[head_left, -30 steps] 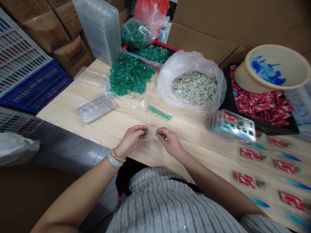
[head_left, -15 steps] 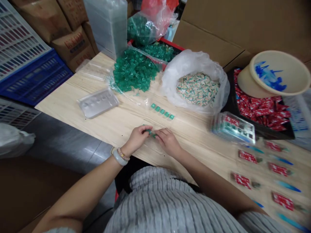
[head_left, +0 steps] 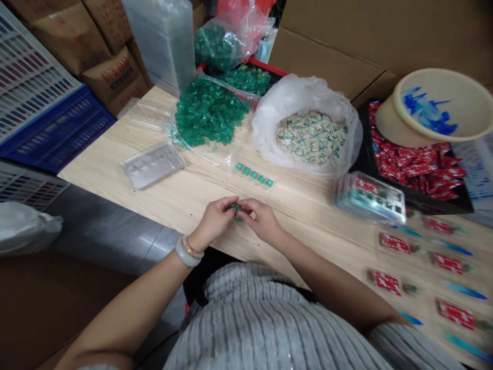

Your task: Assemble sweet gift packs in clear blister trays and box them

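My left hand (head_left: 219, 218) is closed on a small green translucent plastic piece (head_left: 235, 206) over the front part of the table. From the other side my right hand (head_left: 262, 218) pinches at the same spot, its thumb and fingertips meeting the green piece. The fingers cover most of it, so its exact shape is hidden. Just beyond my hands lies a slanted row of several small green pieces (head_left: 254, 175). Left of that row sits a clear plastic blister tray (head_left: 153, 165) with moulded hollows.
Behind are a heap of green pieces (head_left: 210, 110) and a white bag (head_left: 265, 121) of small printed chips (head_left: 311, 137). To the right stand stacked filled trays (head_left: 370, 198), a bin of red packets (head_left: 419, 172), a cream tub (head_left: 389, 121) of blue parts, and several laid-out sets.
My right fingertips have closed in on the green piece by my left hand. The whole view has shifted slightly; the row and trays lie as before.
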Demonstrator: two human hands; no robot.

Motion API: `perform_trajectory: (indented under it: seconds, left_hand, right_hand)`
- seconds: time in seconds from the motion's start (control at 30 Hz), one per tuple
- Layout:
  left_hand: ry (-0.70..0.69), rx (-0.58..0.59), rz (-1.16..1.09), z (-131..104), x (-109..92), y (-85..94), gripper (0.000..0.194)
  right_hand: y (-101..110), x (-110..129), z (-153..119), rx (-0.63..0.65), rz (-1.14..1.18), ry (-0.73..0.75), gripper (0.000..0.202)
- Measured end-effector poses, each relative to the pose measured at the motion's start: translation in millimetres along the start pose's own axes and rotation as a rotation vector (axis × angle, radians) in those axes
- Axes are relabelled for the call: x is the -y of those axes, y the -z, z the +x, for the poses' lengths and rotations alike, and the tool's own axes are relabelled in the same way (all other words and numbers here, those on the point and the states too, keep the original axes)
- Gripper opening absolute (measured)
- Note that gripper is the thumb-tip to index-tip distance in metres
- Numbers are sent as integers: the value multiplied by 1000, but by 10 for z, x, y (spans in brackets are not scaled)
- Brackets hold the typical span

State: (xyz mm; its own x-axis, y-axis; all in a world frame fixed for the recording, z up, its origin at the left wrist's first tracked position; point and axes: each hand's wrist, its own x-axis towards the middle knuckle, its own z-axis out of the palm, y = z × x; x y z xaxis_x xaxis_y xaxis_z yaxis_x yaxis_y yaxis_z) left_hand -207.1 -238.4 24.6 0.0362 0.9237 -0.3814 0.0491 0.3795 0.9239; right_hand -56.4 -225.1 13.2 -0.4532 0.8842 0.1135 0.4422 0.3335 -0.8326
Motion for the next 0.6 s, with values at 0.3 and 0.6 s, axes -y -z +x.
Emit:
perform_trajectory:
  seconds: [0.3,0.6]
  left_hand:
    - [54,-104,-414,111,-34,-165,25]
    - [162,48,-554,381,-322,97,22]
  right_hand:
    - [-61,-14,75,-148,99,-160,20]
    - [166,-51,485,-13,183,44,24]
